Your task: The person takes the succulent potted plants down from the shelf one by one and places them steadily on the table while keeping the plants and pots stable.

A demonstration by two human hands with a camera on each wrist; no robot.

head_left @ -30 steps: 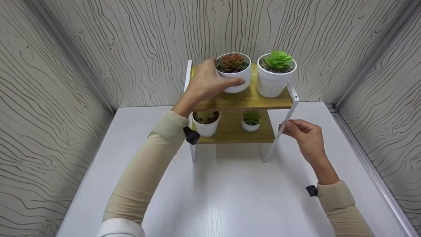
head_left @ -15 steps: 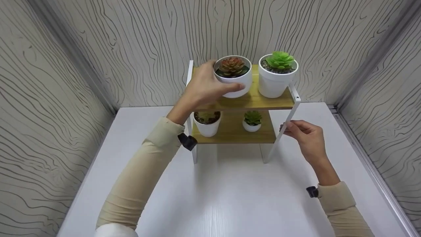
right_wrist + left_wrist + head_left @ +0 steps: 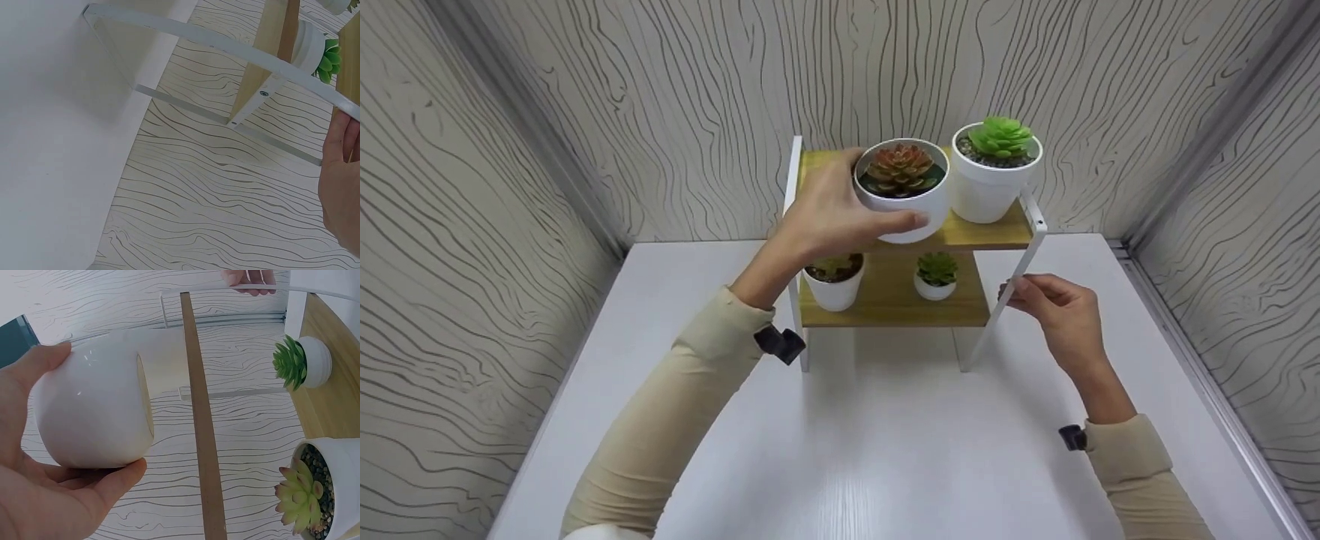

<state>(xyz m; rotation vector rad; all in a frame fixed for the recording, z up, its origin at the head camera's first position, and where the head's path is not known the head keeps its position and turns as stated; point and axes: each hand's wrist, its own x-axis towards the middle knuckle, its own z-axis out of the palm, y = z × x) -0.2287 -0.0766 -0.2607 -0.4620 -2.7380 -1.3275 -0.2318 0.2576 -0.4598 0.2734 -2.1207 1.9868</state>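
Note:
My left hand (image 3: pixel 836 210) grips a round white pot (image 3: pixel 95 399) with a reddish succulent (image 3: pixel 901 171) in it, thumb across the front and fingers round the far side. In the left wrist view the pot is clear of the top shelf board (image 3: pixel 203 439). My right hand (image 3: pixel 1061 315) pinches the white metal side frame (image 3: pixel 225 48) of the two-tier plant stand at its right front leg. A taller white pot (image 3: pixel 988 187) with a bright green succulent (image 3: pixel 1001 139) stands at the right of the top shelf.
On the lower shelf (image 3: pixel 892 307) stand a white pot (image 3: pixel 835 294) with a pale green succulent, at left, and a small potted green succulent (image 3: pixel 936 270). The stand is on a white table (image 3: pixel 847 450), with wood-grain patterned panels (image 3: pixel 697 112) behind and at both sides.
My left hand has brought the pot with the reddish succulent forward toward me, slightly right, from over the top shelf to its front edge. The right hand keeps its hold on the frame.

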